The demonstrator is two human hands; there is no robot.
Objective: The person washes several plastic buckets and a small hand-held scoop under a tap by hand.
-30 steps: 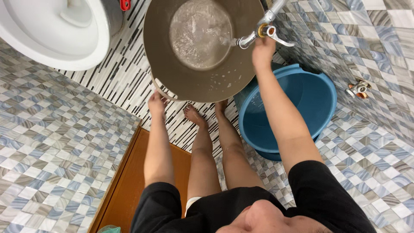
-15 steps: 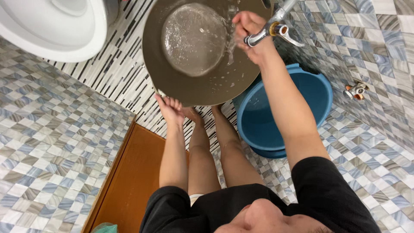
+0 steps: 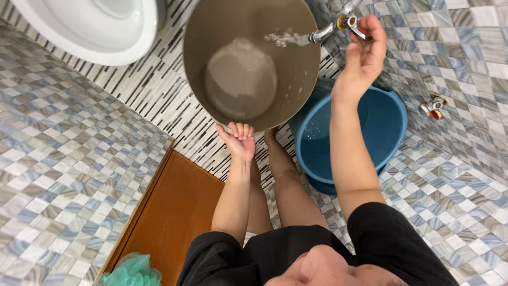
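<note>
A large grey-brown basin (image 3: 296, 69) is held tilted under a metal tap (image 3: 332, 29), with water pouring from the spout into it. My left hand (image 3: 239, 139) grips the basin's near rim from below. Up at the tap's lever, my right hand (image 3: 364, 55) has its fingers curled around the handle. Water pools in the basin's bottom.
A blue tub (image 3: 389, 124) stands on the floor to the right of my bare legs (image 3: 288, 190). A second tap (image 3: 433, 106) sticks out of the tiled wall at right. A white toilet bowl (image 3: 69, 26) is at top left. An orange-brown door panel (image 3: 169, 212) and a teal mesh sponge (image 3: 132, 270) lie lower left.
My right hand left the water stream inside the basin and moved right to the tap lever. The basin tilted more toward me, and my left hand shifted right along its rim.
</note>
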